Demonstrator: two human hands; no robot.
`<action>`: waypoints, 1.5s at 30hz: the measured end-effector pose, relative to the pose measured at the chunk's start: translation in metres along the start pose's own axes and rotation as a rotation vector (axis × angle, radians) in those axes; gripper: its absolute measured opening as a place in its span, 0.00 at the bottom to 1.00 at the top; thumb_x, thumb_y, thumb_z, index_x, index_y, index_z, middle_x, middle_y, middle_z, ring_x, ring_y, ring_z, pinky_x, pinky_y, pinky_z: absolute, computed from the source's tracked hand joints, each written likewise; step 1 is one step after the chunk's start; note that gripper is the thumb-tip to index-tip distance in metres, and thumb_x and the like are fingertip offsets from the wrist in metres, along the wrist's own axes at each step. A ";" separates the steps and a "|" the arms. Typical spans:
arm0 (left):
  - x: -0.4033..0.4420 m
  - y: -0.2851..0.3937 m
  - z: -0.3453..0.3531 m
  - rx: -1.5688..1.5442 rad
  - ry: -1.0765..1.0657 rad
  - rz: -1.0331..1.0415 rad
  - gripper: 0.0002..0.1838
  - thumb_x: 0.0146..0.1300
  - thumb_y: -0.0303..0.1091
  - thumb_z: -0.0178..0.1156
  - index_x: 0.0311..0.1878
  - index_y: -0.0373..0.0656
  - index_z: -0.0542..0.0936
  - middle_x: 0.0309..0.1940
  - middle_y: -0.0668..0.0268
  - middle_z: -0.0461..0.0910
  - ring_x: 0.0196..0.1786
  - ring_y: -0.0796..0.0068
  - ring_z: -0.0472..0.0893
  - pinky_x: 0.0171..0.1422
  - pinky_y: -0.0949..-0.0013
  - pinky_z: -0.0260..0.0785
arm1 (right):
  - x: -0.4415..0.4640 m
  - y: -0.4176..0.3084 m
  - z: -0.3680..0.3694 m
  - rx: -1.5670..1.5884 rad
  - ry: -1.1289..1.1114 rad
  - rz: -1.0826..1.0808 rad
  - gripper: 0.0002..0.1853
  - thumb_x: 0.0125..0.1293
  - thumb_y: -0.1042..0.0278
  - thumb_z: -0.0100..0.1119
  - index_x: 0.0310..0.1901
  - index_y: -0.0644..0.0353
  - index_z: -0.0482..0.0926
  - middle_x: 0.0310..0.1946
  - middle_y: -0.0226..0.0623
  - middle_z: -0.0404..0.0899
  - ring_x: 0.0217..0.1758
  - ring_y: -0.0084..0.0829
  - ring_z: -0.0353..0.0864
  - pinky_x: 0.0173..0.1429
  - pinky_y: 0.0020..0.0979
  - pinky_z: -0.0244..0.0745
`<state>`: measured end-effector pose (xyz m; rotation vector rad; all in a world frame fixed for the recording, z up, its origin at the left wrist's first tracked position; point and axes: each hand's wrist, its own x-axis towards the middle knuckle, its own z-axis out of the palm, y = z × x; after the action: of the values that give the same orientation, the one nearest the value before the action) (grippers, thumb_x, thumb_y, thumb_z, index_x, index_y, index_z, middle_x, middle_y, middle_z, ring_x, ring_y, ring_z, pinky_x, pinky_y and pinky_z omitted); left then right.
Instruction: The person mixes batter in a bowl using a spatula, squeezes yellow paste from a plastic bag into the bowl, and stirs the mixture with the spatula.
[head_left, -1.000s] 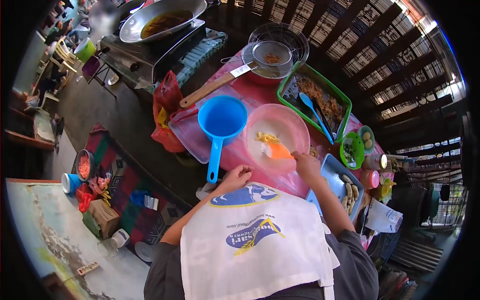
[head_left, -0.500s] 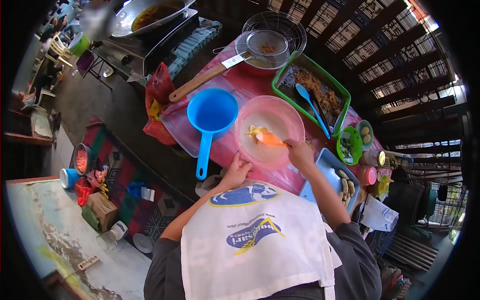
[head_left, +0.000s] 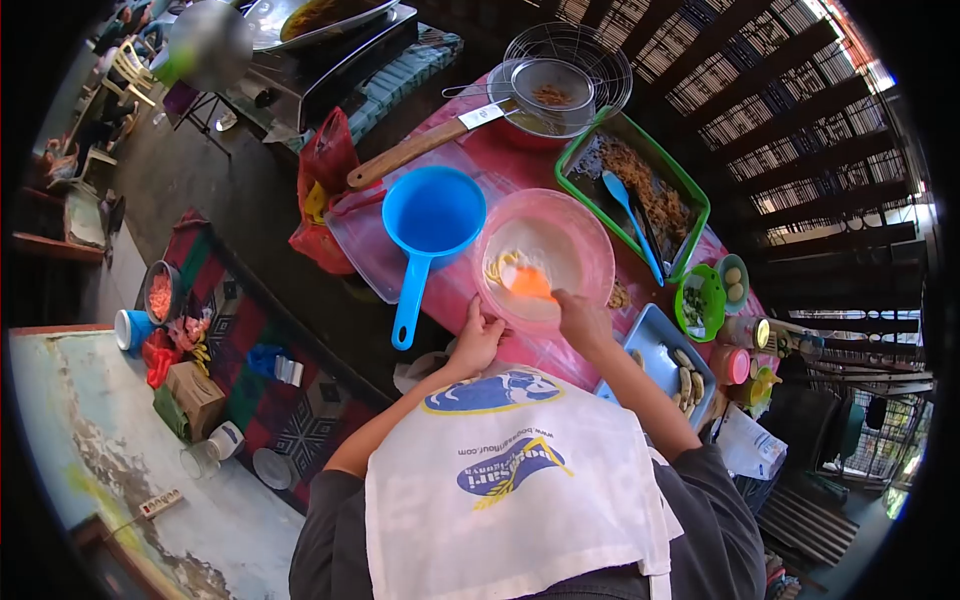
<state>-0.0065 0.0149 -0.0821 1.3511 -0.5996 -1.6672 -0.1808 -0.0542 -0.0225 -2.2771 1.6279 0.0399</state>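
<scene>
A pink bowl (head_left: 597, 240) holds a pale, creamy mixture with some yellow strips (head_left: 498, 268) in it. My right hand (head_left: 582, 322) is closed round the handle of an orange spoon (head_left: 532, 285), whose head lies in the mixture. At the bowl's near left side, my left hand (head_left: 477, 342) grips the rim with its fingertips. Left of the bowl sits a blue long-handled dipper (head_left: 412, 290). A blue tray (head_left: 655, 328) with several elongated pieces lies close to my right forearm.
Beyond the bowl stand a green-rimmed tray (head_left: 690, 232) with brown crumbs and a blue spoon (head_left: 630, 222), and wire strainers (head_left: 548, 92). A wooden handle (head_left: 415, 152) crosses the table. Small green containers (head_left: 705, 300) and jars stand at right; a red bag (head_left: 325, 200) hangs at left.
My right hand has drawn the orange spoon slightly left and nearer to me within the bowl, among the yellow strips. My left hand stays at the rim; the view has shifted slightly.
</scene>
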 end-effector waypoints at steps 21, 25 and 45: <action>0.002 0.003 0.002 -0.081 0.043 -0.013 0.32 0.63 0.23 0.45 0.64 0.44 0.41 0.37 0.58 0.71 0.37 0.71 0.77 0.41 0.71 0.72 | 0.018 0.019 -0.016 -0.253 0.066 -0.345 0.19 0.52 0.77 0.44 0.43 0.43 0.75 0.27 0.39 0.73 0.28 0.37 0.76 0.37 0.37 0.68; 0.003 -0.001 0.000 -0.085 0.048 -0.005 0.32 0.62 0.23 0.46 0.65 0.43 0.41 0.36 0.58 0.71 0.37 0.71 0.77 0.41 0.71 0.72 | 0.038 0.041 -0.016 -0.227 0.052 -0.123 0.18 0.53 0.77 0.43 0.44 0.45 0.73 0.27 0.40 0.74 0.31 0.41 0.77 0.31 0.40 0.71; 0.002 -0.005 0.002 -0.059 0.046 0.033 0.30 0.62 0.22 0.45 0.64 0.45 0.44 0.37 0.59 0.71 0.38 0.72 0.76 0.42 0.70 0.72 | 0.047 0.014 -0.010 0.186 0.141 -0.052 0.12 0.50 0.75 0.45 0.36 0.56 0.77 0.26 0.46 0.77 0.34 0.46 0.77 0.40 0.43 0.70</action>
<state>-0.0104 0.0153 -0.0868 1.3269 -0.5395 -1.6112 -0.1791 -0.1036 -0.0267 -2.2201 1.5668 -0.2792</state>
